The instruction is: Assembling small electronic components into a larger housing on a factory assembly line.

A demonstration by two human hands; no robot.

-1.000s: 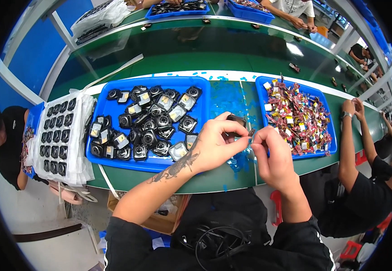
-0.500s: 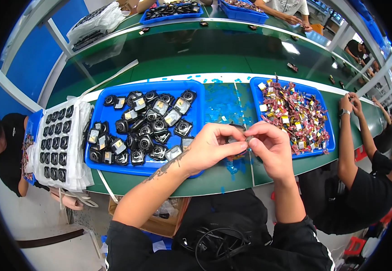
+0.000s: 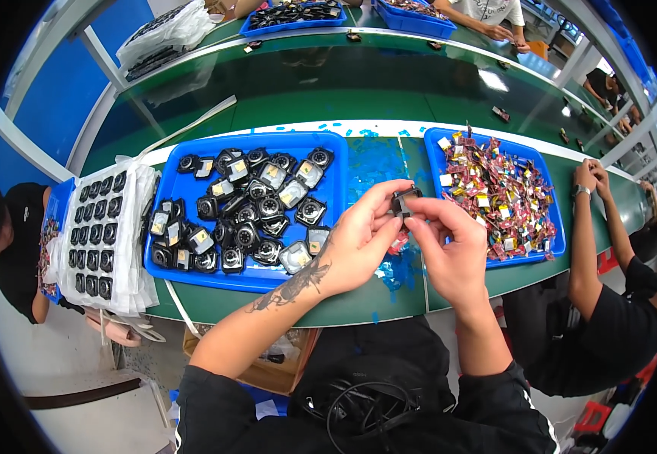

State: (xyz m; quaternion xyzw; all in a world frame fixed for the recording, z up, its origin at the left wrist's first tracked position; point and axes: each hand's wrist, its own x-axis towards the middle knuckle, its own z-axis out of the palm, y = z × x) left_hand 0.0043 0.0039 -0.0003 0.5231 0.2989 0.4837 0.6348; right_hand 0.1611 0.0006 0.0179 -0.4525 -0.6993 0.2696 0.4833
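Between my hands, above the green bench, is a small black watch case [image 3: 405, 202], tilted up with its frame-like edge showing. My left hand [image 3: 365, 236] has its fingers and thumb closed around the case from the left. From the right, my right hand [image 3: 453, 246] pinches its lower edge with thumb and forefinger. A bit of red shows below the left fingertips; its kind I cannot make out. To the left, a blue tray [image 3: 192, 281] bears many similar black watch cases [image 3: 246, 238]. The blue tray [image 3: 559, 227] on the right is heaped with small red circuit boards [image 3: 498, 200] bearing yellow and white parts.
White trays of black cases [image 3: 95, 234] are stacked at far left. Blue film scraps [image 3: 377, 170] litter the green bench [image 3: 328, 312] between the blue trays. Beyond runs a green conveyor belt [image 3: 328, 91] with a few small parts. A co-worker's arms [image 3: 585, 227] are at right.
Both hands have shifted slightly, with the left fingers turned further upward. The black case has tilted up into clearer view. My right thumb and forefinger now sit at its lower edge.
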